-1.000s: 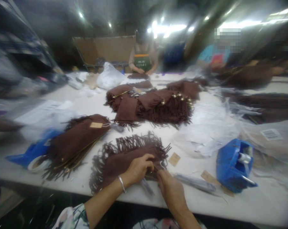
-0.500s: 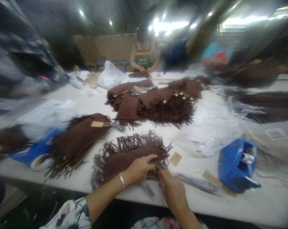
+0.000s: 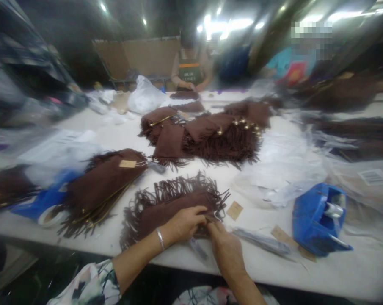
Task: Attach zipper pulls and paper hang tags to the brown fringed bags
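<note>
A dark brown fringed bag (image 3: 172, 212) lies flat at the table's near edge, its fringe spread along the far and left sides. My left hand (image 3: 184, 224), with a silver bracelet at the wrist, rests over it and pinches its right end. Against those fingers, my right hand (image 3: 227, 248) closes on the same corner; the exact spot between the fingertips is hidden. A thin white string loops out beside them, and a tan paper tag (image 3: 235, 210) lies just to the right. Below the hands a small clear plastic-wrapped piece (image 3: 199, 249) hangs at the bag's edge.
More fringed bags lie in a stack (image 3: 105, 182) at left and a pile (image 3: 207, 135) mid-table. At right stand a blue container (image 3: 310, 220) and crumpled white plastic (image 3: 280, 169). A tape roll (image 3: 50, 216) sits at left. Two people work across the table.
Both hands stay at the bag's right corner. My right fingers have shifted slightly up and left, closer to the left hand. The view has moved a little.
</note>
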`<state>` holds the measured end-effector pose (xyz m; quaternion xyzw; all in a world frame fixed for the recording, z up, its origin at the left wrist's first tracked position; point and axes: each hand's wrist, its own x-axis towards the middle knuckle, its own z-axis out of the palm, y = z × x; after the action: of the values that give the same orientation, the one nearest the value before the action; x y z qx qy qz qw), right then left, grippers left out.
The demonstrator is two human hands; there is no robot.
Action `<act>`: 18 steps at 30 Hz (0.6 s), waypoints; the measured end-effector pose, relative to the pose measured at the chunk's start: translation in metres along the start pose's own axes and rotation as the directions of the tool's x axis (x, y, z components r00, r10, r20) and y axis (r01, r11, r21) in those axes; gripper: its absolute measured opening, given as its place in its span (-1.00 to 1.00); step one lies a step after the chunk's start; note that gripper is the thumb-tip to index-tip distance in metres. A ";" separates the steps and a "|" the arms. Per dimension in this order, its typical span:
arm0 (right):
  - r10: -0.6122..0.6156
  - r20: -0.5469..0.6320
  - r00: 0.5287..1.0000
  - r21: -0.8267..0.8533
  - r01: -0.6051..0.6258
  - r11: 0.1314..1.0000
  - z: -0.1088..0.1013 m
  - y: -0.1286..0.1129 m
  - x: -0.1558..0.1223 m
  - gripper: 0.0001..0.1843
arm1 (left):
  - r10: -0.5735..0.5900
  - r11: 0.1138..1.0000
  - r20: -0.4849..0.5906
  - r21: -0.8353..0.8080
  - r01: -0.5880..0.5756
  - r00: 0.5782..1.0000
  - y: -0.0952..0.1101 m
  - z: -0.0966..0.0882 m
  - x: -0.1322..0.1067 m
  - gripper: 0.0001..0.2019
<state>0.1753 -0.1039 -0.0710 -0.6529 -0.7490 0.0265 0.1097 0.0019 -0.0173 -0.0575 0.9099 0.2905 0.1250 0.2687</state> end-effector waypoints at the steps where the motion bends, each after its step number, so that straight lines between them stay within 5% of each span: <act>1: -0.006 0.012 1.000 0.007 0.006 1.000 0.000 0.000 0.000 -0.66 | 0.002 1.000 0.002 0.000 -0.002 1.000 -0.001 0.000 0.000 -0.70; 18: -0.019 -0.005 1.000 0.140 0.019 0.990 0.008 0.005 0.000 -0.62 | 0.101 0.988 0.006 0.121 -0.101 0.995 -0.010 0.011 -0.002 -0.77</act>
<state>0.1788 -0.1024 -0.0795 -0.6365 -0.7512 0.0769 0.1569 -0.0001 -0.0159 -0.0720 0.9380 0.2512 0.1207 0.2062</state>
